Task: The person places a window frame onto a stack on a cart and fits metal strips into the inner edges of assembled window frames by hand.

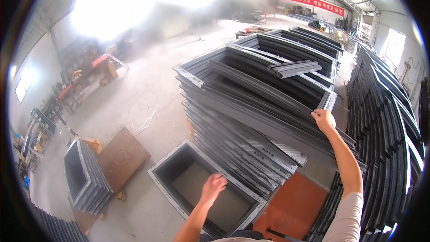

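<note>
My right hand point(323, 120) is closed on a long dark grey metal profile point(264, 87), which lies slantwise across the top of a tall stack of grey window frames point(192, 77). The fingers sit close to the stack's near right corner. Empty and slightly blurred, my left hand point(213, 188) hangs with loosely bent fingers over a smaller grey rectangular frame point(166, 163) near my body. A short bundle of ribbed grey profiles point(294, 68) rests across the tops of the stacked frames.
More stacked frames point(309, 36) continue behind. On the right stands a high row of dark frames point(380, 107). A reddish-brown board point(293, 204) lies near my feet. At the left, a small frame stack point(85, 175) stands beside a brown sheet point(123, 152). A red-topped bench point(89, 67) is farther off.
</note>
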The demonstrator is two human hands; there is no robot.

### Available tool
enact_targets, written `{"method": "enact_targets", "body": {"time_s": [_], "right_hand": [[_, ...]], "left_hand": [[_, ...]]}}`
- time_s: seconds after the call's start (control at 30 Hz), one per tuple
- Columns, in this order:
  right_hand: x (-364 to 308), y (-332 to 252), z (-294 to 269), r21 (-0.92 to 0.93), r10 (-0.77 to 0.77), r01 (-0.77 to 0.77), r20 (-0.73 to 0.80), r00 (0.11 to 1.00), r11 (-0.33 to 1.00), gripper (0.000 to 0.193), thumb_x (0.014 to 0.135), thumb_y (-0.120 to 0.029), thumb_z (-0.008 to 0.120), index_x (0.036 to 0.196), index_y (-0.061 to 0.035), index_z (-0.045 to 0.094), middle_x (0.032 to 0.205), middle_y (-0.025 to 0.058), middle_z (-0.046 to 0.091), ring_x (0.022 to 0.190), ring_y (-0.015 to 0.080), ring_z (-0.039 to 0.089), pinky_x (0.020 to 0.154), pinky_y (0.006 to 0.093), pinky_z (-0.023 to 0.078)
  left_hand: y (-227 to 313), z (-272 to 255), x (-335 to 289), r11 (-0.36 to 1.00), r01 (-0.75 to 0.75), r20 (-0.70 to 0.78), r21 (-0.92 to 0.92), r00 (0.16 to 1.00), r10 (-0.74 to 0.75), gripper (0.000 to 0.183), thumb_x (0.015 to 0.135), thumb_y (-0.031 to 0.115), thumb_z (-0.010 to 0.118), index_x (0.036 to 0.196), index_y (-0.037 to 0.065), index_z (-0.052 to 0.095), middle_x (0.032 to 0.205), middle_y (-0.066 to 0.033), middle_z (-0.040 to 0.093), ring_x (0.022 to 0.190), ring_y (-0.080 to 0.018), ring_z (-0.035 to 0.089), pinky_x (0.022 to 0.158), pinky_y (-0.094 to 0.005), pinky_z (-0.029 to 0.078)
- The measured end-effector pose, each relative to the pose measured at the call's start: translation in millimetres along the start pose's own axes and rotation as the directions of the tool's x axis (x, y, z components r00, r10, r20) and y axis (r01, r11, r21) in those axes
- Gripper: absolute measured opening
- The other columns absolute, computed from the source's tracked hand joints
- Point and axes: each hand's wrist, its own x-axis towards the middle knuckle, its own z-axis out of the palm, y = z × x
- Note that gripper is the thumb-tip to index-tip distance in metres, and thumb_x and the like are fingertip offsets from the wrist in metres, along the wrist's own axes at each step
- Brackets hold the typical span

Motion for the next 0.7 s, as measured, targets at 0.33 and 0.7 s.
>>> {"method": "enact_targets", "body": {"time_s": [0.33,0.7], "right_hand": [[1,4,18,0.128,-0.14,0.12,0.165,0.976,0.985,0.03,0.087,-0.036,0.063,0.1,-0.0105,0.072,0.093,0.0143,0.07,0.09,0.0332,0.067,0.081,0.0398,0.051],[34,-10,9,0.145,-0.196,0.155,0.335,0.922,0.977,0.031,0.086,-0.035,0.06,0.098,-0.0091,0.072,0.095,0.0158,0.069,0.092,0.0355,0.065,0.082,0.0412,0.05]], "left_hand": [[111,163,113,0.973,0.085,0.097,-0.215,0.993,-0.066,0.062,0.081,0.043,0.077,0.107,-0.004,0.045,0.095,-0.0145,0.058,0.081,-0.0216,0.063,0.07,-0.0318,0.058],[105,175,127,0.998,0.032,0.036,0.059,0.999,-0.034,0.074,0.078,0.056,0.074,0.102,-0.01,0.051,0.096,-0.0169,0.058,0.082,-0.0241,0.064,0.068,-0.0342,0.058]]}}
